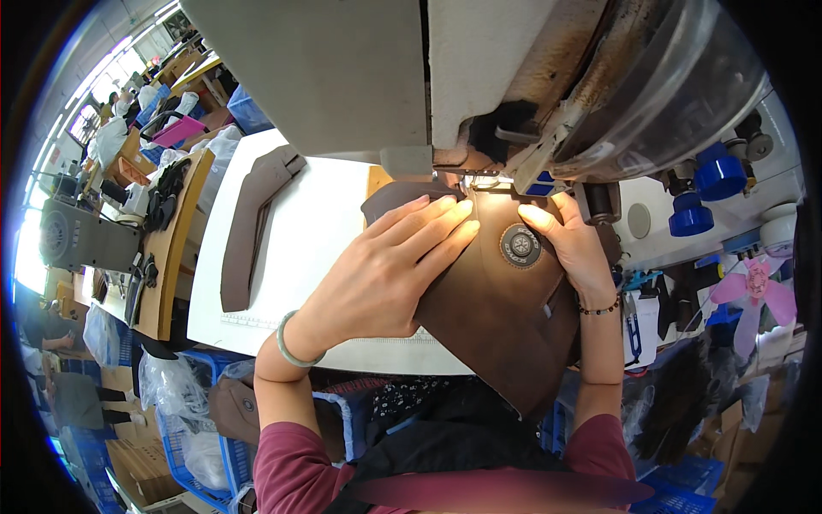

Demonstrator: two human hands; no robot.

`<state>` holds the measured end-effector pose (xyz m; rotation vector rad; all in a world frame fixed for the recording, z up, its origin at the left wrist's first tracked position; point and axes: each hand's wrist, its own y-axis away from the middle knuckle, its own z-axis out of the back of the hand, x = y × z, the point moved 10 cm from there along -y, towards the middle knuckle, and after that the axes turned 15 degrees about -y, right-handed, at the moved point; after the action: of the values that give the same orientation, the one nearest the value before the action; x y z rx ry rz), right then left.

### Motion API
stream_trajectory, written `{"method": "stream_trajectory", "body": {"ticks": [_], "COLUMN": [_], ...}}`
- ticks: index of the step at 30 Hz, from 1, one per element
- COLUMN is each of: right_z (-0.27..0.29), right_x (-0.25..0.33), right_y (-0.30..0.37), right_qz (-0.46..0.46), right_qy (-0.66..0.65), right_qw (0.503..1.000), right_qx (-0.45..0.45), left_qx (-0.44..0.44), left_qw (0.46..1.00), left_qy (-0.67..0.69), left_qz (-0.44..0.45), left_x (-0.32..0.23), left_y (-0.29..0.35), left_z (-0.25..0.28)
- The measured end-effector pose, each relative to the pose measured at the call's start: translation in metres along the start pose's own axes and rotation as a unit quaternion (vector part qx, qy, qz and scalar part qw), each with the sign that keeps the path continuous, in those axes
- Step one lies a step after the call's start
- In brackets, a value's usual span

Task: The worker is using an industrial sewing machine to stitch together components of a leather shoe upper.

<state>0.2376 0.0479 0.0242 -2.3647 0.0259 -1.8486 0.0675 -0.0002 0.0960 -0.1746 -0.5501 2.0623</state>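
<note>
A brown leather-like piece [492, 295] lies under the lit needle area of a sewing machine [342, 77], its lower end hanging over the table's front edge. It bears a round dark badge [521, 245] with stitching around it. My left hand [385, 270] presses on the piece's left side, fingers stretched flat and pointing at the needle. On the other side my right hand [574, 244] grips it, thumb on top beside the badge; the other fingers are partly hidden. A darker folded flap [402, 200] shows behind my left fingers.
Folded brown strips [253, 231] rest on the white table [214, 283] at the left. Blue knobs [717, 176] and a pink fan [753, 287] are at the right. Blue baskets [175, 445] with plastic bags stand below left. Another person [81, 398] is at the far left.
</note>
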Motion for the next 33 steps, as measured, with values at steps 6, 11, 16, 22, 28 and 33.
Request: {"method": "stream_trajectory", "body": {"ticks": [6, 11, 16, 22, 28, 33], "right_z": [0.003, 0.002, 0.002, 0.002, 0.001, 0.001], "right_x": [-0.013, -0.007, -0.009, -0.009, -0.009, -0.009], "right_y": [-0.001, 0.001, 0.001, 0.001, 0.001, 0.0], "right_qz": [-0.047, -0.012, -0.021, -0.05, -0.056, -0.058], "right_qy": [-0.028, -0.01, -0.005, -0.002, -0.01, -0.008], "right_qw": [0.998, 1.0, 1.0, 0.999, 0.998, 0.998], "right_qx": [0.012, 0.014, 0.011, 0.008, -0.001, 0.008], "left_qx": [0.002, -0.002, -0.002, 0.002, 0.002, 0.0], "left_qw": [1.0, 1.0, 1.0, 1.0, 1.0, 1.0], "left_qy": [-0.002, 0.013, 0.013, 0.007, -0.002, 0.001], "left_qz": [-0.004, -0.006, -0.008, -0.01, -0.005, -0.002], "left_x": [0.0, 0.001, 0.001, 0.0, -0.001, 0.0], "left_y": [0.0, 0.0, 0.0, 0.0, 0.001, 0.001], "left_z": [0.0, 0.001, 0.001, 0.001, 0.001, 0.001]}}
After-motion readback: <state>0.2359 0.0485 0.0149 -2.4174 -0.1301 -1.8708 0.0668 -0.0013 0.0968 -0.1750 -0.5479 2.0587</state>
